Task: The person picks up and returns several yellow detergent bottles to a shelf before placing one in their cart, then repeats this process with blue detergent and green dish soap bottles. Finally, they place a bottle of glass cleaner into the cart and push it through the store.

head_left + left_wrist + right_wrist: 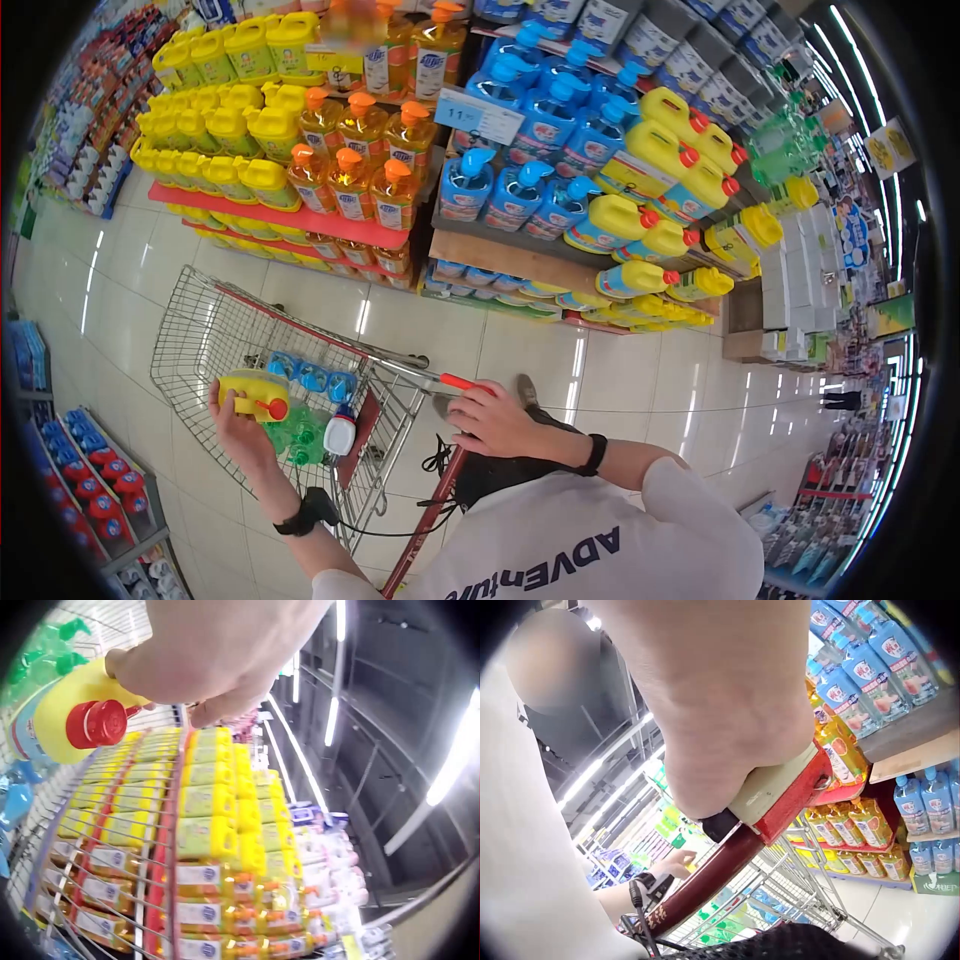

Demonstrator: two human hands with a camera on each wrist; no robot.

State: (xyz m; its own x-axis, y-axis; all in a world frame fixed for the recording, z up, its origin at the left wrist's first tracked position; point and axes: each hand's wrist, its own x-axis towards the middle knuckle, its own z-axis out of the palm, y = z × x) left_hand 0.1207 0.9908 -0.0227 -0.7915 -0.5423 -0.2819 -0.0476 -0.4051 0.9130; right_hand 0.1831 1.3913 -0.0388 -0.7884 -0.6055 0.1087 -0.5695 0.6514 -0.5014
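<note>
My left hand (pixel 243 440) grips the handle of a yellow bottle (pixel 262 385) with a red cap, over the shopping cart (pixel 200 350). In the left wrist view the bottle (pixel 56 720) is tilted, its red cap toward the camera, and the hand (pixel 217 660) is at its handle. Below it in the cart are green bottles (pixel 300 436), blue bottles (pixel 313 377) and a white container (pixel 340 434). My right hand (pixel 488 420) rests on the red end of the cart handle; in the right wrist view the hand (pixel 727 712) covers the handle's end (pixel 795 795).
Shelves ahead hold yellow jugs (pixel 270 185), orange pump bottles (pixel 392 195) and blue pump bottles (pixel 515 195). More yellow bottles (pixel 610 220) with red caps stand at the right end. A shelf with blue and red packs (pixel 90 490) is at the lower left.
</note>
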